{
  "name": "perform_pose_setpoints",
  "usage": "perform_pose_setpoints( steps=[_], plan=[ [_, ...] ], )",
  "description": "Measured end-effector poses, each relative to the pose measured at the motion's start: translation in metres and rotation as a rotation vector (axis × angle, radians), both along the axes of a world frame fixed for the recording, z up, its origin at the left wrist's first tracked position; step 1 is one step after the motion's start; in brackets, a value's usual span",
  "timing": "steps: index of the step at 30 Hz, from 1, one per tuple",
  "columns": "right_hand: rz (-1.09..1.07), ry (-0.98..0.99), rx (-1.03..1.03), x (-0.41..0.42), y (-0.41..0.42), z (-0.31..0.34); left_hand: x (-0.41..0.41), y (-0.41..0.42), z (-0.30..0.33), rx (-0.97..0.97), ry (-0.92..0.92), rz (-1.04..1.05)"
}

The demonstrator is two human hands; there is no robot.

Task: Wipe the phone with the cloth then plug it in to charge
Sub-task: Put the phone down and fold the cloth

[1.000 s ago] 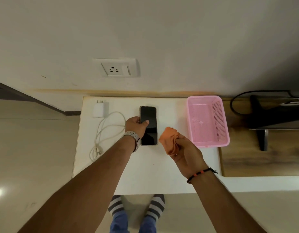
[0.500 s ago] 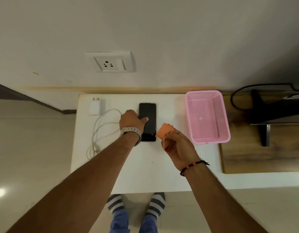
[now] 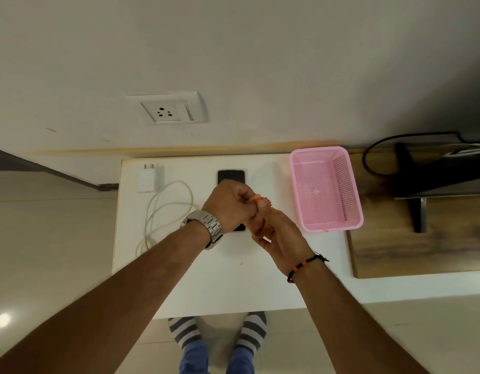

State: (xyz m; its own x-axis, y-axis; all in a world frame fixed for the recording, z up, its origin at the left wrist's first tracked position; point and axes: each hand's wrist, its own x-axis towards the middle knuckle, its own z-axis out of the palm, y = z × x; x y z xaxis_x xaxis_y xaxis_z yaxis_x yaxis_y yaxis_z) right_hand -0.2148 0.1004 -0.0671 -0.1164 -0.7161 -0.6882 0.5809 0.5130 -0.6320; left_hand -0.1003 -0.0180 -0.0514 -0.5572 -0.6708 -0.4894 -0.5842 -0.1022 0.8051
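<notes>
Charger [image 3: 147, 181]: we noted a white plug block lying flat at the far left of the bench [image 3: 222, 282], prongs toward the wall.
Cable [image 3: 163, 211]: white, in loose loops just right of the charger, its end trailing toward the bench's left edge.
Wall socket [image 3: 167, 109]: white plate with a switch, on the wall above and behind the bench, well apart from the charger.
Left hand [image 3: 228, 206]: we saw it over the middle of the phone, a metal watch [image 3: 209, 229] on the wrist, fingers curled and pinching the cloth where the two hands met.
Phone [image 3: 231, 176]: lay flat, screen up and dark, near the far edge at the bench's middle; only its top end and a sliver of its near end showed past the left hand. We could not tell whether either hand touched it.
Cloth [image 3: 261, 205]: orange, bunched small between the two hands, just right of the phone; mostly hidden by the fingers.
Right hand [image 3: 279, 236]: a black and red thread band on the wrist, fingers curled round the cloth from below.
Basket [image 3: 349, 184]: pink, perforated, at the bench's far right, apart from the hands.
Wooden board [image 3: 422, 249]: right of the basket, with a dark stand on it.
</notes>
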Motion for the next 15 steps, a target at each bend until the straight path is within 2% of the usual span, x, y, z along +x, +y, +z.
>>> perform_pose_setpoints(
  steps=[3,6,10,15],
  plan=[
    [0.009,-0.011,-0.056,-0.007,0.004,0.0,-0.001,-0.009,0.007,0.016,-0.029,-0.112],
    [-0.019,-0.032,-0.02,-0.012,0.007,-0.001,-0.001,-0.017,0.013,0.015,-0.016,-0.131],
    [0.013,0.098,-0.096,-0.01,0.01,0.0,-0.004,-0.025,0.02,-0.022,-0.049,-0.226],
    [0.144,0.256,-0.218,-0.013,0.006,0.004,-0.007,-0.03,0.024,0.082,-0.058,-0.4]
  ],
)
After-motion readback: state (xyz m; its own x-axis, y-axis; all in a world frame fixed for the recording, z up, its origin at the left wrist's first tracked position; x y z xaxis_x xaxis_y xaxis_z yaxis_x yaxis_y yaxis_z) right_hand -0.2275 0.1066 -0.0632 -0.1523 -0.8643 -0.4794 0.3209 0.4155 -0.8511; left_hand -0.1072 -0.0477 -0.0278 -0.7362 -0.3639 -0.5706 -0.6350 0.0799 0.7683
